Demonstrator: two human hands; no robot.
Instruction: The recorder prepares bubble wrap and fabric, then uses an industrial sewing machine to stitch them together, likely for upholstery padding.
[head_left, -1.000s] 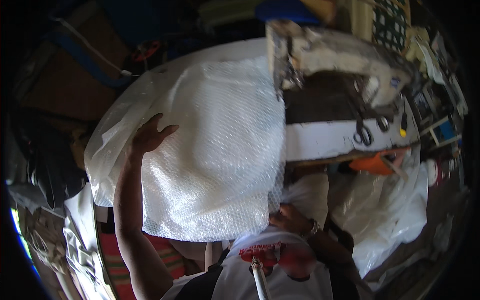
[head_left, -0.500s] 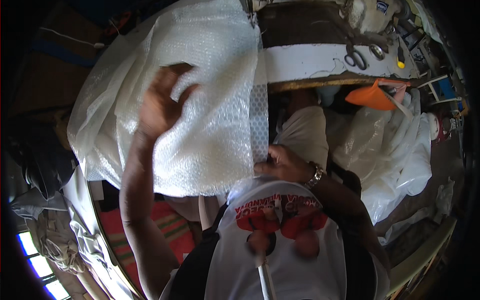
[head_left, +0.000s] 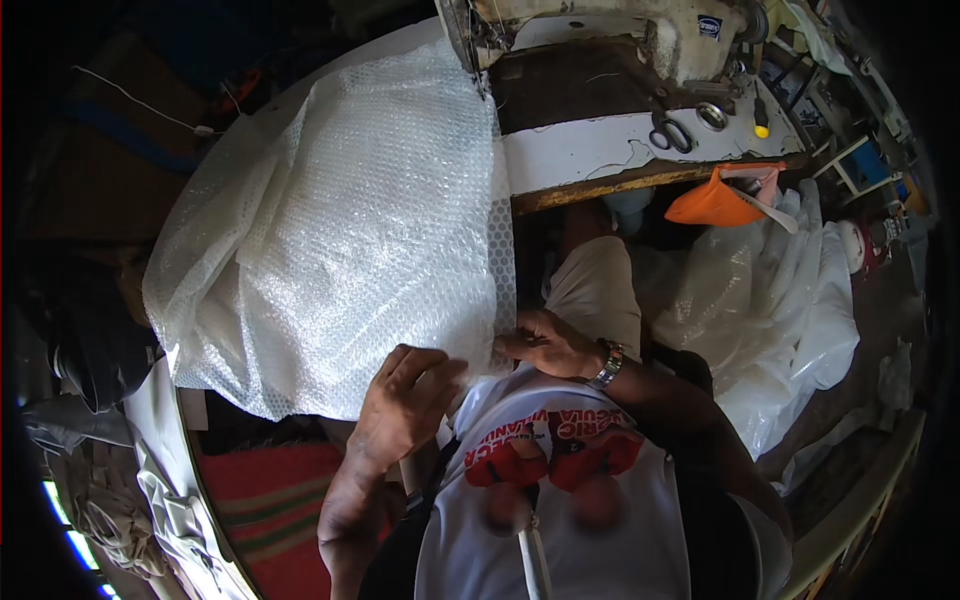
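Far left: heaped pale cloth (head_left: 110,500) and a striped red mat (head_left: 265,500) below the work. Centre-left: a large sheet of bubble wrap (head_left: 340,240) draped from the sewing machine (head_left: 600,35) down toward the lap, near edge hanging just before the chest. Best handled, judging by the slack, by keeping that near edge taut and level, both grips close to the hem, no bunching under the palm. Left hand (head_left: 405,405) laid on the lower edge, fingers loosely curled and slightly spread over the plastic, wrist bent, forearm rising from the lower frame. Right hand (head_left: 545,342) at the sheet's right corner, fingertips pinching the edge, watch on the wrist, elbow out to the right. Further right: scissors (head_left: 668,130) on the white table (head_left: 600,155), an orange cloth (head_left: 715,200), clear plastic bags (head_left: 790,300).
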